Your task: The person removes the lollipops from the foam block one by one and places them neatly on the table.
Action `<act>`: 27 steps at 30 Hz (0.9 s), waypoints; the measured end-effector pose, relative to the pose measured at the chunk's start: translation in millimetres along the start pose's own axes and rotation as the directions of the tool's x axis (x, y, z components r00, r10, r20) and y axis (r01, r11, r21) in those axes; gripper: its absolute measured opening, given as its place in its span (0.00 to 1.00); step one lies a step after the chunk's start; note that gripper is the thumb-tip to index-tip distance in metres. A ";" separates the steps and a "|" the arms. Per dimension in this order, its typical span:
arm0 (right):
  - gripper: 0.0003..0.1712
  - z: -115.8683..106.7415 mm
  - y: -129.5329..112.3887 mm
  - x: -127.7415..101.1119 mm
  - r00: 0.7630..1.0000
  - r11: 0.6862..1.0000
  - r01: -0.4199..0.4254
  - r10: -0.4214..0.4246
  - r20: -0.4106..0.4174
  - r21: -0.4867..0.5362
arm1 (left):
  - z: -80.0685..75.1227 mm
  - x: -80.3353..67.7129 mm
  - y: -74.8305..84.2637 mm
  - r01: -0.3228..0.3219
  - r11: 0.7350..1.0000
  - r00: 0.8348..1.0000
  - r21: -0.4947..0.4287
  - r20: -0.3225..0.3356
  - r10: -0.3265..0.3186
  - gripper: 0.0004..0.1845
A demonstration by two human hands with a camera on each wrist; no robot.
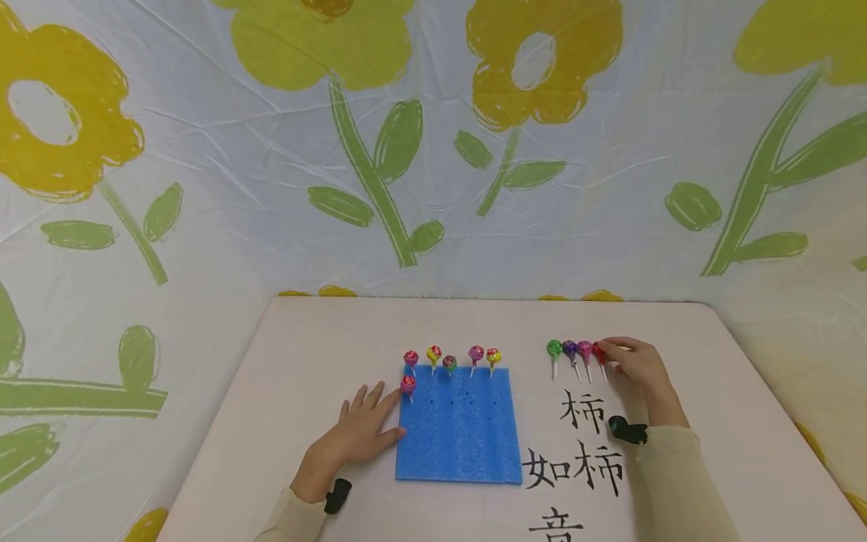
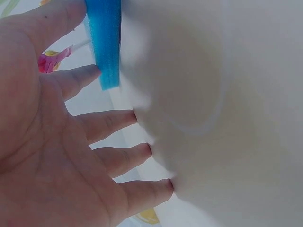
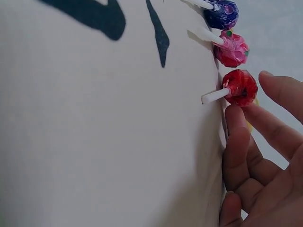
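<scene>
We see the table (image 1: 305,354), then the blue foam pad (image 1: 458,436) near its front edge, six lollipops stuck along the pad's far edge and left corner. Left hand (image 1: 359,435) lies flat, fingers spread, steadying the pad's left edge. Right hand (image 1: 637,365), fingers loosely parted, touches the red lollipop (image 3: 240,87), rightmost of four lying right of the pad. Step looks like pickup; next needs a pinch on its stick.
</scene>
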State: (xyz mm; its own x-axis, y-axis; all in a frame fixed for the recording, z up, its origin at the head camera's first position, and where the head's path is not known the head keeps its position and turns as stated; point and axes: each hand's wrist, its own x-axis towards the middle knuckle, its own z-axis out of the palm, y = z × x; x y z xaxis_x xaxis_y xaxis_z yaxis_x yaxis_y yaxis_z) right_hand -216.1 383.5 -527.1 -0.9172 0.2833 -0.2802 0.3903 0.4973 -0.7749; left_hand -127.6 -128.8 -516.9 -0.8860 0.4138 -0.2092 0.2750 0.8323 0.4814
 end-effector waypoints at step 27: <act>0.33 37.2 -52.0 -73.8 0.974 0.933 0.226 -0.225 -0.038 0.279 | 0.7 -0.3 0.6 0.000 1.000 1.000 0.002 -0.003 0.000 0.37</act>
State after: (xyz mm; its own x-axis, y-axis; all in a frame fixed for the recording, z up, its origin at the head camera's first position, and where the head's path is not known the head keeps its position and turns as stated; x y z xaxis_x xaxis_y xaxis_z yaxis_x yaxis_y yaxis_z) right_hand -171.7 306.3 -487.2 -0.9777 0.1954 -0.0770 0.1342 0.2991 -0.9447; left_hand -127.0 -128.2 -517.1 -0.8871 0.4129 -0.2066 0.2758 0.8327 0.4802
